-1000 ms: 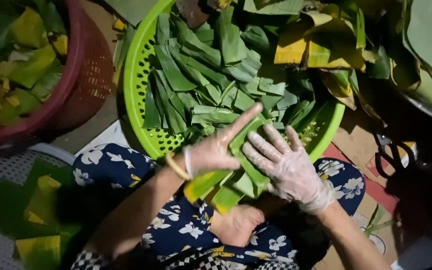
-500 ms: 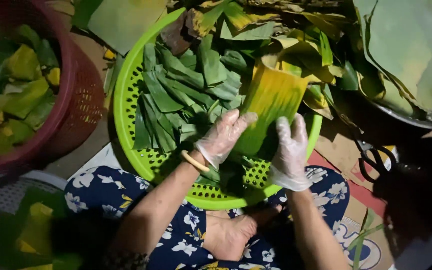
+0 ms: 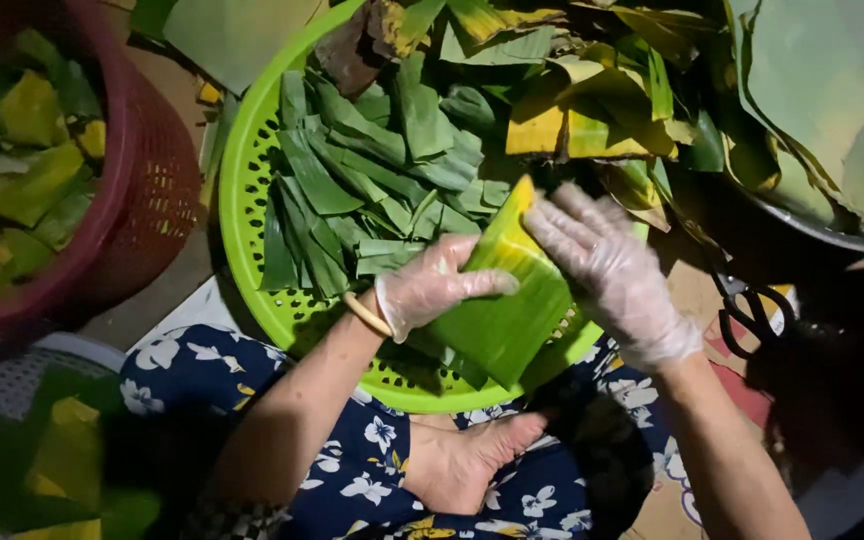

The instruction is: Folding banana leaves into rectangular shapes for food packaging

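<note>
Both hands wear thin clear gloves. My left hand [image 3: 430, 288] grips the near side of a green and yellow banana leaf piece [image 3: 508, 302], rolled partly into a cone. My right hand [image 3: 612, 272] presses flat on the leaf's right side with its fingers spread. The leaf is held over the near rim of a lime green perforated basket [image 3: 248, 250] that holds several folded dark green leaf strips [image 3: 372, 180].
A red basket [image 3: 147, 190] with leaf pieces stands at the left. A pile of large green and yellow leaves [image 3: 652, 90] lies at the back right. Black scissors [image 3: 747, 310] lie on the floor at the right. More cut leaves [image 3: 62, 450] sit at the lower left. My bare foot [image 3: 462, 460] rests below the basket.
The leaf piece was flat under both hands, then lifted upright; now it is curled into a cone shape between the hands, with the left hand wrapped round it.
</note>
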